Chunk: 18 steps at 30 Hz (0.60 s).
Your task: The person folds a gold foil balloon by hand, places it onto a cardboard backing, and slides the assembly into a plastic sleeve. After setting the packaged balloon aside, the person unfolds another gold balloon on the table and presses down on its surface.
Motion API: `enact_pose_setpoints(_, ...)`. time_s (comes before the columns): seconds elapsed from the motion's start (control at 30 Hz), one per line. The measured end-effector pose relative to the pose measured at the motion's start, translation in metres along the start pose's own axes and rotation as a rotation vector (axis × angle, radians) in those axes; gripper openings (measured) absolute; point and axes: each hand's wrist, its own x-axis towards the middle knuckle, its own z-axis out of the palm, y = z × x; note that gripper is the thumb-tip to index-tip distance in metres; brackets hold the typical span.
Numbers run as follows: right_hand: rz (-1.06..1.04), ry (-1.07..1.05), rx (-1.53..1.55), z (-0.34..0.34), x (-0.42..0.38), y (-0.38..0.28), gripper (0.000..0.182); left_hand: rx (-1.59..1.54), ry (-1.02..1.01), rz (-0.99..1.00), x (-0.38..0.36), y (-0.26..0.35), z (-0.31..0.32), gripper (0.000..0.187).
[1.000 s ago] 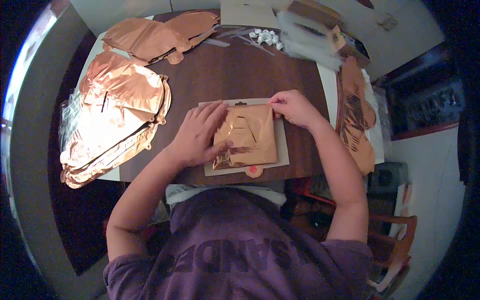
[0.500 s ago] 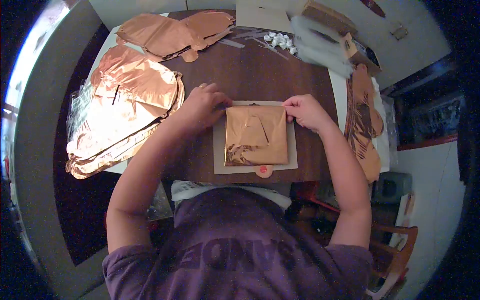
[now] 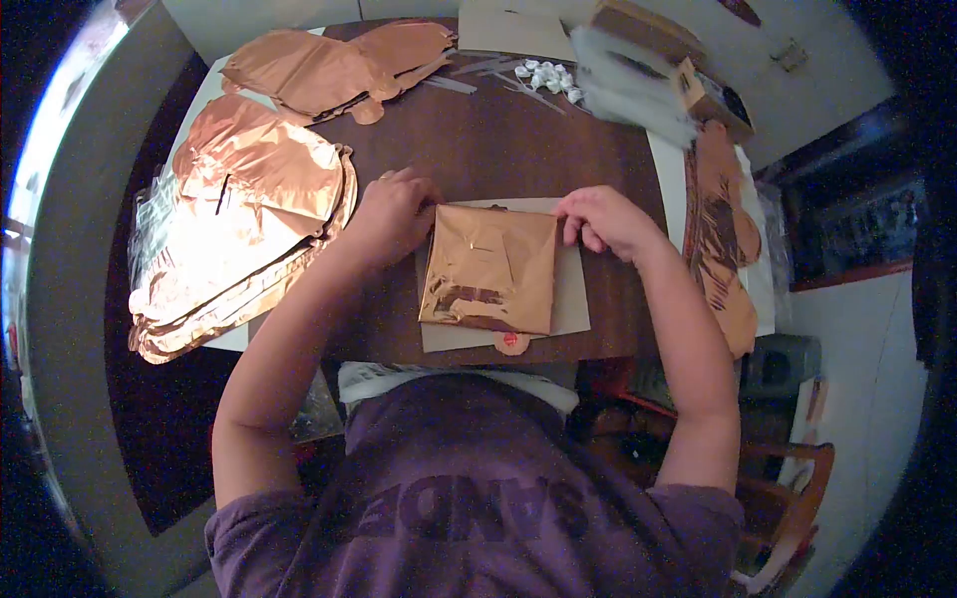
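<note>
A copper-coloured foil balloon [image 3: 488,269], folded into a flat square, lies on a light cardboard sheet [image 3: 573,299]. My left hand [image 3: 401,214] is closed at the square's far left corner, its fingertips partly hidden. At the far right corner, my right hand [image 3: 603,221] pinches the foil edge between thumb and index finger, the other fingers curled. A rounded tab [image 3: 511,343] with a red mark sticks out under the near edge. The foil sits slightly askew on the cardboard, showing more card on the right.
Stacks of flat copper foil balloons lie at the left [image 3: 259,209], far left [image 3: 319,75] and right [image 3: 720,239] of the brown table [image 3: 518,149]. White crumpled pieces [image 3: 548,78], clear strips [image 3: 454,85], plastic bags [image 3: 633,85] and a small box [image 3: 713,98] are at the back.
The folded foil has shifted left on the cardboard and turned a little, with both hands at its far corners. The whole view has also slid slightly.
</note>
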Motion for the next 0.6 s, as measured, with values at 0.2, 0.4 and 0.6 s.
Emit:
enact_pose_setpoints(0.2,-0.099,0.058,-0.208,0.016,-0.014,-0.012,0.020,0.051,-0.038,-0.026,-0.002,0.004,-0.002,0.017)
enact_pose_setpoints(0.4,-0.236,0.002,-0.326,0.006,0.008,0.011,0.022,0.085,-0.040,-0.041,-0.002,0.003,0.003,0.018)
enact_pose_setpoints(0.6,-0.179,-0.052,-0.342,0.009,0.007,0.003,0.018,0.131,-0.040,-0.067,-0.006,0.007,0.002,0.017)
